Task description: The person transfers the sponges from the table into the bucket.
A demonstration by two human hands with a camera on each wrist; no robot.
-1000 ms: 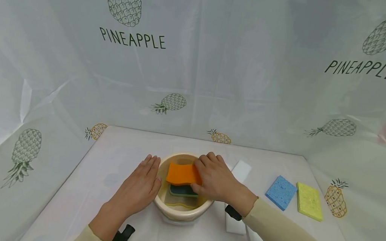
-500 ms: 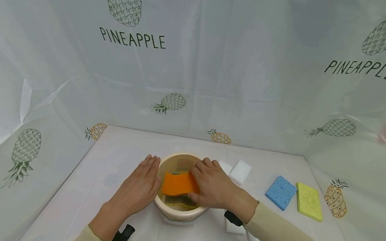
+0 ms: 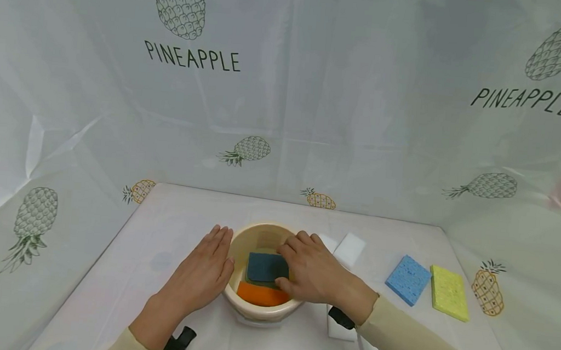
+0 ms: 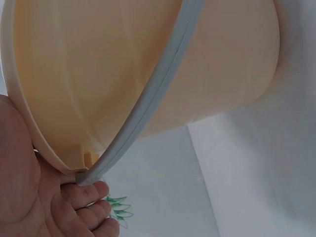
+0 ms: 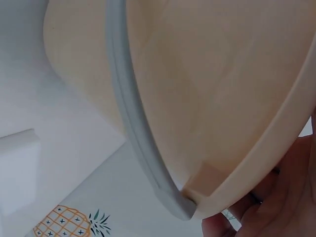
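A cream bucket (image 3: 261, 310) with a grey handle (image 4: 143, 106) stands in front of me. Inside it, in the head view, lie a dark blue-green sponge (image 3: 268, 267) and, nearer to me, an orange sponge (image 3: 262, 295). My left hand (image 3: 199, 276) rests with straight fingers along the bucket's left rim. Over the right rim is my right hand (image 3: 313, 271), its fingers loosely bent and its thumb inside the bucket. I see nothing between the thumb and fingers. The right hand hides part of the blue-green sponge's right edge.
To the right lie several white foam blocks (image 3: 350, 251), partly covered by the right forearm. Farther right are a blue sponge (image 3: 408, 280) and a yellow sponge (image 3: 450, 293). A pineapple-printed sheet (image 3: 345, 103) hangs behind the white table (image 3: 194, 204).
The orange sponge, earlier held by my right hand above the bucket, has been let go and lies lower inside, nearer to me. The blue-green sponge shows again. The left hand has not moved.
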